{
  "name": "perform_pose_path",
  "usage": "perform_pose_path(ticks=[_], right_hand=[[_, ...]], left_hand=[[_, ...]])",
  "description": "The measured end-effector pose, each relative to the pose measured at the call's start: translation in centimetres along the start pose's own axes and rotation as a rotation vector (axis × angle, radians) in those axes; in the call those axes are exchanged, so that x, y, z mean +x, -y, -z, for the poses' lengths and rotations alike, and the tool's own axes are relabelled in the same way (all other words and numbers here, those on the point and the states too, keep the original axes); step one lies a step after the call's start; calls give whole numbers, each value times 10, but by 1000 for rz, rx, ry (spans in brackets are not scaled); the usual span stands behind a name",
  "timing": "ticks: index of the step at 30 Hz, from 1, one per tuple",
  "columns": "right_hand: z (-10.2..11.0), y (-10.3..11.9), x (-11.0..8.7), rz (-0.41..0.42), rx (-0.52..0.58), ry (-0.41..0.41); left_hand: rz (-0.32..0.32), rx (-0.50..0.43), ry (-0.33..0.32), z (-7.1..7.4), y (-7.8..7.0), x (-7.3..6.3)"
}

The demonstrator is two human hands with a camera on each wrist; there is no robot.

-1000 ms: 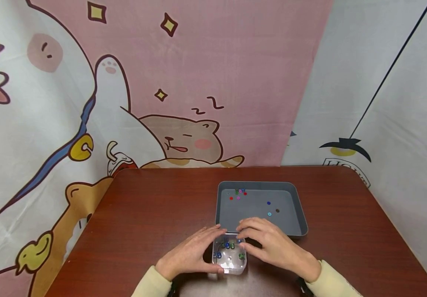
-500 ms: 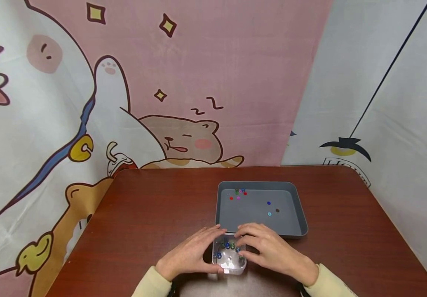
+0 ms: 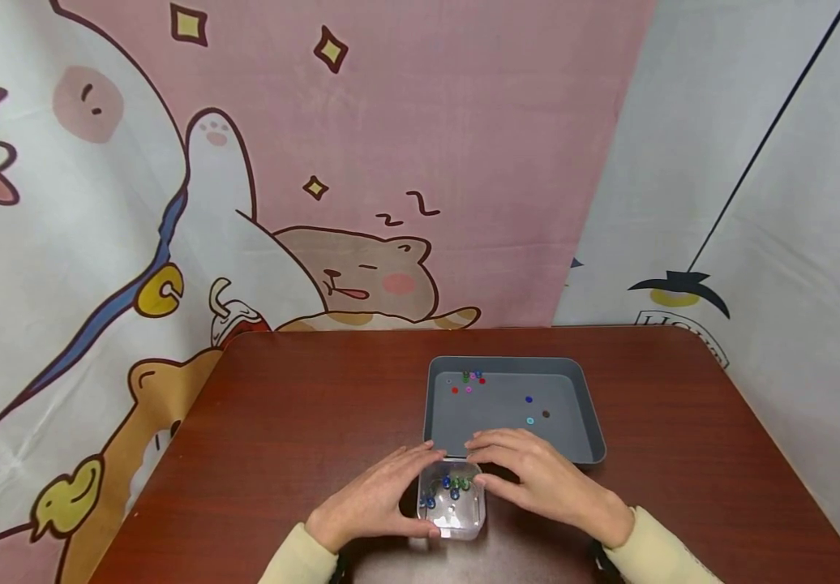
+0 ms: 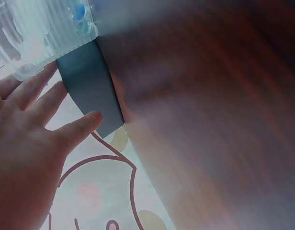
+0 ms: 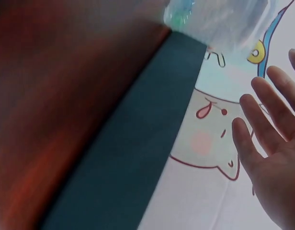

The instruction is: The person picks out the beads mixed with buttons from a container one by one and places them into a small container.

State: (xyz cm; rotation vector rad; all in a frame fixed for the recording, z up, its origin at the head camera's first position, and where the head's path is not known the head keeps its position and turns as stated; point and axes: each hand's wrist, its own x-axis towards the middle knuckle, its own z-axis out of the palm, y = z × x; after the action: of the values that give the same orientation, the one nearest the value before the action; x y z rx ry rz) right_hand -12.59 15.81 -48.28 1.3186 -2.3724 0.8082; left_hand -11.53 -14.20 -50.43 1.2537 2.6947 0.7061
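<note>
A small clear plastic box point(image 3: 464, 531) stands on the table just in front of the grey tray. My left hand point(image 3: 379, 499) holds its left side, thumb along the near edge and fingertips at the far corner. Inside lie several blue marbles point(image 3: 447, 482) and green marbles point(image 3: 465, 484), mostly grouped toward the back. My right hand point(image 3: 540, 478) hovers at the box's right rim with fingers extended and nothing in them. In the right wrist view its fingers point(image 5: 262, 115) are spread, apart from the box point(image 5: 224, 21). The left thumb is hidden in the left wrist view.
Behind the box sits a shallow grey tray point(image 3: 586, 405). Several small coloured pieces point(image 3: 473, 375) cluster at its back left, and a few button-like ones point(image 3: 530, 421) lie near its middle. The brown table point(image 3: 318, 405) ends at a cartoon-printed curtain point(image 3: 507, 162).
My right fingers dipped into the box, then drew back to the right. A green and a blue marble at the right side have shifted left toward the others. The left hand stays put.
</note>
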Motion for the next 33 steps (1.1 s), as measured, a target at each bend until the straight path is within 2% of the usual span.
perform_pose_path(ticks=[7,12,20,26,33], right_hand=[[18,-11,6,-77,-10,-10],[30,-22,16,-82,-38,-4],[46,-40,37,-124,-91,59],[47,-54,49,-134,-121,128],[38,-68,57,-170,-163,209]], left_hand=[[5,18,-1,1,-1,-1],[-2,22,-7,1,0,-1],[-6,13,-12,0,0,-1],[-8,24,-15,0,0,0],[-2,26,-11,0,0,0]])
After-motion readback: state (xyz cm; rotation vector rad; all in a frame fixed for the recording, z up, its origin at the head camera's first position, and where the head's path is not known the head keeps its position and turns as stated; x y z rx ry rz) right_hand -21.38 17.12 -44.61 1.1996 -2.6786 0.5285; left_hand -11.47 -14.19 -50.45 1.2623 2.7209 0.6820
